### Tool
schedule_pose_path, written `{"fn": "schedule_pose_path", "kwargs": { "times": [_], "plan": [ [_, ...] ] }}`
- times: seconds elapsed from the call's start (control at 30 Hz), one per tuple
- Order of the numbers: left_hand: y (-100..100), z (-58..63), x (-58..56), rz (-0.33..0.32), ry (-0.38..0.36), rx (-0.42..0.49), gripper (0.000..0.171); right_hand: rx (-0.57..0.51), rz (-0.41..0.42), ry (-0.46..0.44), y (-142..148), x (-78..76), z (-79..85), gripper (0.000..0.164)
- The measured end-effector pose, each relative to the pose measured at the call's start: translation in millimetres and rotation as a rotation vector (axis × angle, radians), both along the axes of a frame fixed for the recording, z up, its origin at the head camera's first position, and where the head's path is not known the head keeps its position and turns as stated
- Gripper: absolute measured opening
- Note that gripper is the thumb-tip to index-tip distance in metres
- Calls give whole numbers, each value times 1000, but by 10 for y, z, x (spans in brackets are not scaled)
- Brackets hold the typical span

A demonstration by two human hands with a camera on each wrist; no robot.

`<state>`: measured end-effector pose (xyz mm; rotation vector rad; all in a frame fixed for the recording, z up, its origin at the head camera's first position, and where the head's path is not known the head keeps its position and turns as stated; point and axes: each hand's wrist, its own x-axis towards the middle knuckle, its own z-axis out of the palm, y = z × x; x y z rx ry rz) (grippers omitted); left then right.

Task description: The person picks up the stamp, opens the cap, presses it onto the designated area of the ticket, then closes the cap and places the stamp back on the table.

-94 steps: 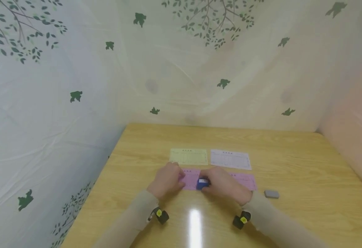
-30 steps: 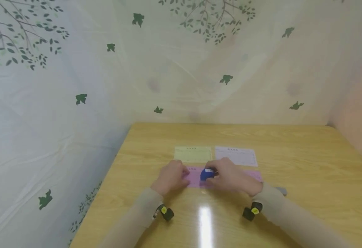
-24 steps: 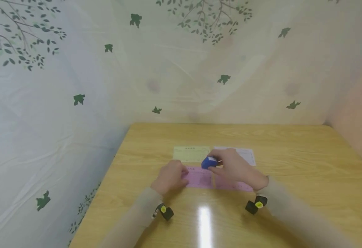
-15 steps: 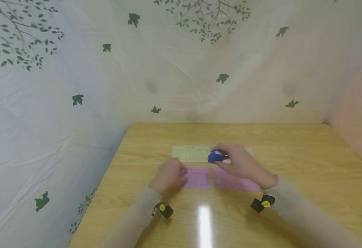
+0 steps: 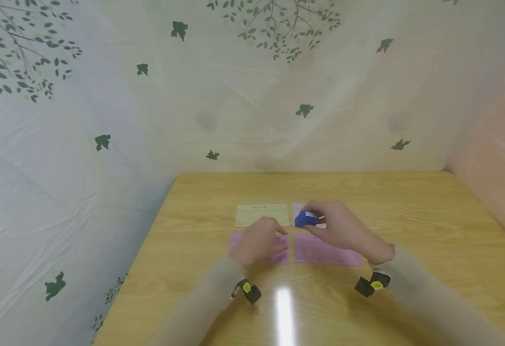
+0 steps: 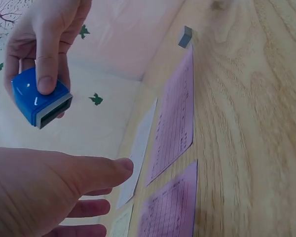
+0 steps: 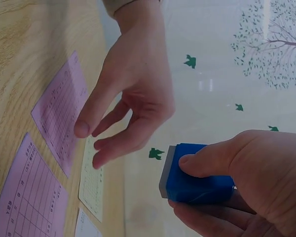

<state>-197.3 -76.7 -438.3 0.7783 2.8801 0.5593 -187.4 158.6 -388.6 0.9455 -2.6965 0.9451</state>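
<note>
My right hand (image 5: 343, 228) pinches a blue self-inking stamp (image 5: 306, 219) between thumb and fingers, raised above the table. Its dark stamping face (image 6: 56, 111) shows in the left wrist view, turned toward my left hand (image 5: 261, 242). That hand hovers over the left pink form (image 5: 277, 259), its fingers loosely extended and holding nothing. A second pink form (image 5: 328, 251) lies flat to the right, partly beneath my right hand. Behind them lie a yellow form (image 5: 257, 216) and a white form (image 5: 296, 208), the latter mostly covered by the right hand.
A small grey block (image 6: 185, 36) lies on the wooden table (image 5: 209, 202) beyond the right pink form in the left wrist view; my right sleeve hides it in the head view. A leaf-and-bird-patterned curtain (image 5: 252, 96) stands behind the table.
The right hand has lifted the stamp off the left pink form, moving up and right. My left hand has let go of that form's left side, rising and shifting right.
</note>
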Motion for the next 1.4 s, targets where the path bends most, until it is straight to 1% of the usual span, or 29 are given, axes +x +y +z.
{"fn": "schedule_pose_path", "kwargs": {
  "times": [0.13,0.3,0.33,0.43,0.53,0.67,0.83,0.93,1.03,1.13,1.27,1.4],
  "plan": [
    [124,-39,-13,-29,-16,18,31,4,1,-2,33,17,26,22],
    [263,-139,-7,-64,-42,66,33,33,-4,14,63,30,45,23],
    [289,-155,-4,-72,-37,67,33,37,-4,13,68,35,50,23],
    [357,-179,13,-94,-24,60,31,44,-4,8,81,50,67,22],
    [417,-186,22,-121,28,27,29,44,-8,8,95,63,85,21],
    [471,-202,15,-139,63,-1,28,48,-15,22,113,63,101,20],
    [509,-226,6,-157,89,-33,25,51,-17,31,147,49,95,21],
    [527,-237,0,-179,85,-51,19,54,-23,29,173,49,94,22],
    [546,-242,-4,-187,64,-73,17,52,-30,18,197,54,97,23],
    [564,-238,1,-172,38,-90,23,47,-36,12,225,65,104,23],
    [585,-189,41,-155,22,-129,30,40,-42,13,265,86,111,24],
    [599,-165,64,-151,11,-135,30,37,-57,20,308,112,130,24]
  ]
}}
